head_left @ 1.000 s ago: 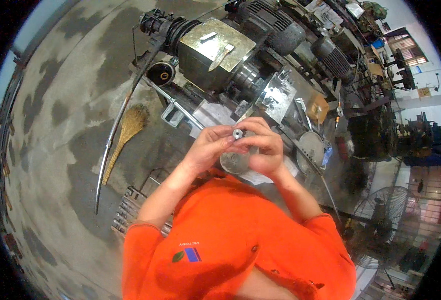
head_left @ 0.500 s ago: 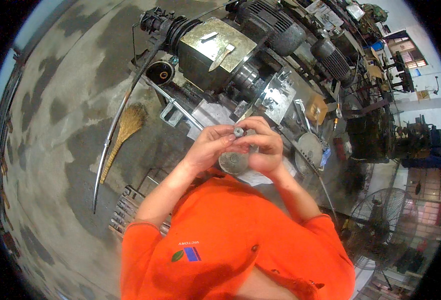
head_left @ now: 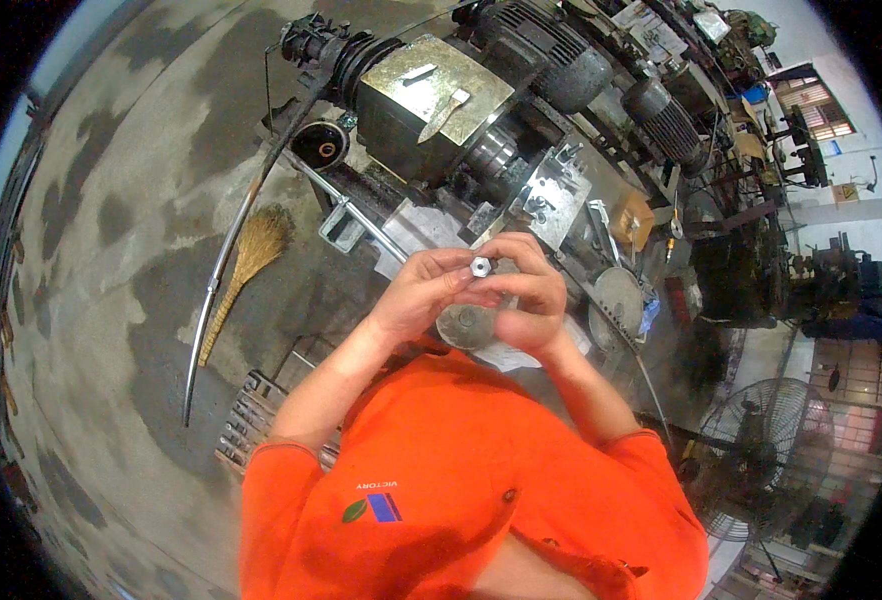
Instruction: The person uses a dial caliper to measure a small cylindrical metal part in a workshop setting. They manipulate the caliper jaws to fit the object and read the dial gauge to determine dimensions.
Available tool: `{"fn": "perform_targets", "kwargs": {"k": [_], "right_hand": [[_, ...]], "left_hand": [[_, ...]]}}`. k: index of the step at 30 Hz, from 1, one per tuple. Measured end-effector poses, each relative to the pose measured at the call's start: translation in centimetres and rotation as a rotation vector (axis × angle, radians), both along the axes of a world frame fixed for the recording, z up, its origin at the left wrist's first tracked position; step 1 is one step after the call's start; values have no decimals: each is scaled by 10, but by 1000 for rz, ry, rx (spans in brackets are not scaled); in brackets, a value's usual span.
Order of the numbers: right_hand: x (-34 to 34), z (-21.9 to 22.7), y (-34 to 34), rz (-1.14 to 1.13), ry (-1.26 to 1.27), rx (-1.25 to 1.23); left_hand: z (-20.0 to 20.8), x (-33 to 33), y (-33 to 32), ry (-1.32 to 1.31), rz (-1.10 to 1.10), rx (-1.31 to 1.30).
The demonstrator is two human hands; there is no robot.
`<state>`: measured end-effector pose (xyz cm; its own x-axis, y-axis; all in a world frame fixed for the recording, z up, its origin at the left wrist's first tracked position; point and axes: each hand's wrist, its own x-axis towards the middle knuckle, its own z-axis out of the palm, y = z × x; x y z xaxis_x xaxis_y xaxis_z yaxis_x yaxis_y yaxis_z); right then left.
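Observation:
A small shiny metal piece with a hole in its end, like a hex nut (head_left: 480, 267), sits between my two hands in front of my chest. My left hand (head_left: 424, 292) pinches it from the left with thumb and fingertips. From the other side my right hand (head_left: 529, 290) grips it with bent fingers. How long the piece is cannot be made out, since fingers cover its sides. Just below the hands shows a round grey metal disc (head_left: 466, 326). Behind them stands a lathe-like machine with a bright metal plate (head_left: 553, 200) on its carriage.
On the headstock (head_left: 439, 85) lies a brush (head_left: 443, 114). A long metal bar (head_left: 223, 262) slants at the left, beside a straw broom (head_left: 247, 270) on the floor. A rack of metal rods (head_left: 251, 418) stands near my left elbow. At the right is a large fan (head_left: 761, 430).
The metal piece has turned slightly, and its end face now shows brighter and six-sided. Both hands stay in nearly the same place.

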<state>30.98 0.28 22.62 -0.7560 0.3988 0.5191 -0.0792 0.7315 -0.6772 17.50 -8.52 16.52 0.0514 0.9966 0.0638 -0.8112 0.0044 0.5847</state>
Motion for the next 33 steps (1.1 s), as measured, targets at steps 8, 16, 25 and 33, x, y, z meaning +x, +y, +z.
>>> {"fn": "perform_targets", "kwargs": {"k": [8, 16, 25, 33], "right_hand": [[-1, 1, -2, -12, 1, -13], [-2, 1, -3, -16, -7, -30], [-3, 2, -7, -34, 23, -55], [0, 1, -6, -22, 22, -52]], "left_hand": [[1, 1, 0, -27, -5, 16], [-1, 2, -1, -63, -5, 21], [4, 2, -2, -35, -7, 24], [1, 5, -1, -55, -18, 2]]}}
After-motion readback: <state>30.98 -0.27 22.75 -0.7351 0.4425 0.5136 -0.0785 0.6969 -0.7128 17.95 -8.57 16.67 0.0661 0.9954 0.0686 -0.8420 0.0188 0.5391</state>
